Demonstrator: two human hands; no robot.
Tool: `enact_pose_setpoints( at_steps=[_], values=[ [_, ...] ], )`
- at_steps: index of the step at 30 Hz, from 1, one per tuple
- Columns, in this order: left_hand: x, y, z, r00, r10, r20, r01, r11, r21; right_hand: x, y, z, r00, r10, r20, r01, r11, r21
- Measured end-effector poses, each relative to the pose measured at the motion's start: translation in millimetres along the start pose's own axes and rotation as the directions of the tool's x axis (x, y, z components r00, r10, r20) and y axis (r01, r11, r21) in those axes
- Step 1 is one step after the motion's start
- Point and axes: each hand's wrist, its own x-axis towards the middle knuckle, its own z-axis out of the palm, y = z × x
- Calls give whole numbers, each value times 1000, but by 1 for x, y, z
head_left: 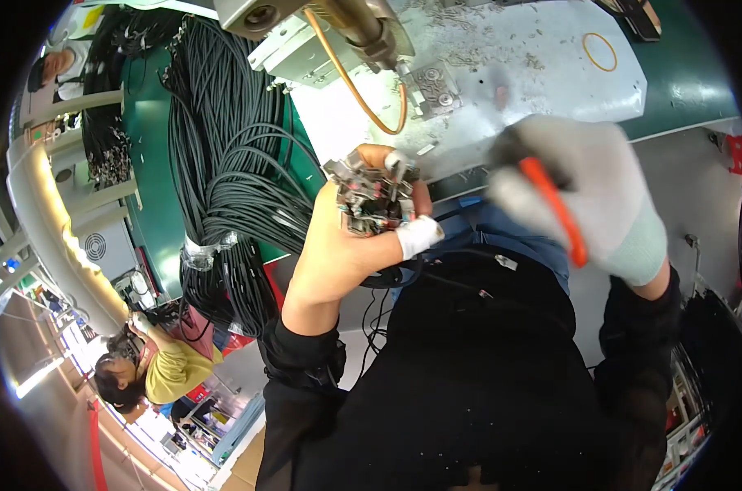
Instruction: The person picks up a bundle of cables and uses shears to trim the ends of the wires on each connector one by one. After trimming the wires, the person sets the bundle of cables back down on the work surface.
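Observation:
My left hand [330, 250], bare with white wraps on the thumb and a fingertip, is closed around a bunch of cable connectors [374, 196]. Their metal ends and small coloured wires face up, and black cables hang below the hand toward my lap. On the right, my right hand [612, 184] wears a pale grey glove and is smeared by motion. It is closed on a hand tool with a red handle [557, 211]. The tool's head is hidden or blurred, so its kind does not show. The two hands are apart.
A machine head [359, 37] with an orange-brown hose overhangs the white worktop [551, 90], where small metal parts [461, 20] lie scattered. Thick bundles of black cable [224, 106] cover the green table on the left. A person in yellow [170, 364] works farther left.

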Motion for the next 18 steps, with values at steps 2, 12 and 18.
enact_pose_setpoints(
  at_steps=[2, 12, 18],
  values=[
    [-2, 1, 4, 1000, 1, 20, -2, 998, 66, 8, -14, 14, 996, -34, 82, 34, 999, 5],
    [-10, 11, 15, 985, 25, 172, -51, 987, 150, -23, -14, 15, 953, 258, 159, -297, 696, 653],
    [-13, 1, 31, 917, 348, 195, -398, 766, 504, -34, 0, 3, 907, 318, 276, -418, 596, 685]
  ],
)
